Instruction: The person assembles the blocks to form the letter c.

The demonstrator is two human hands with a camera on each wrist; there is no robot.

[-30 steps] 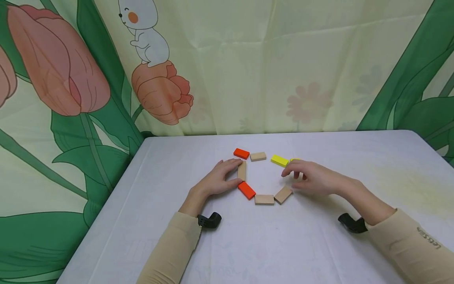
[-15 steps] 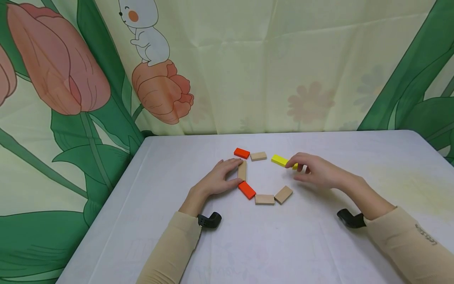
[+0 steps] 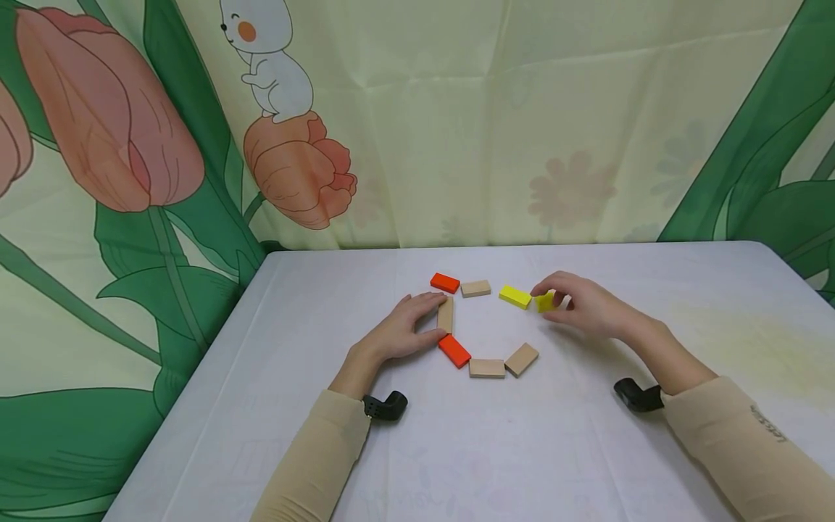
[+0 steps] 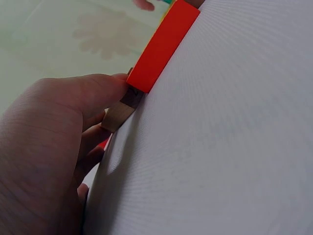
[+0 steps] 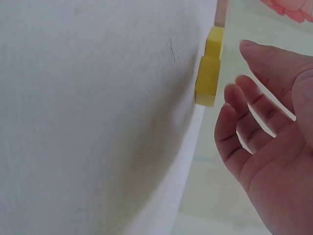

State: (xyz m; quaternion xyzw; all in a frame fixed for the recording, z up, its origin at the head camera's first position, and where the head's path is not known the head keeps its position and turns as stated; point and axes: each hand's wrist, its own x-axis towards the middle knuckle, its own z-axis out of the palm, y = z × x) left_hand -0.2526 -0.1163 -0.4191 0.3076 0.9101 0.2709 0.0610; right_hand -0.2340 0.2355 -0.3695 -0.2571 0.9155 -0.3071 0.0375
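In the head view my left hand [image 3: 399, 332] pinches a plain wooden block [image 3: 446, 316] lengthwise, thumb at the near end and forefinger at the far one. That thumb also lies against the corner of a red block [image 4: 164, 46] in the left wrist view. My right hand [image 3: 590, 306] hovers around a yellow block [image 3: 544, 303], thumb and fingers spread. The right wrist view shows those fingers loosely bent, apart from this yellow block [image 5: 208, 81]. A second yellow block [image 3: 515, 296] lies just left of it.
Another red block [image 3: 445, 283] and a plain block [image 3: 475, 288] lie at the back. In front are two plain blocks [image 3: 486, 368], end to end with the nearer red one. The blocks form a broken ring on a white-covered table [image 3: 417, 449]; a printed curtain [image 3: 424, 145] hangs behind.
My right hand has moved away from me, from beside the near right plain block to the right-hand yellow block. The left hand and the other blocks look unmoved.
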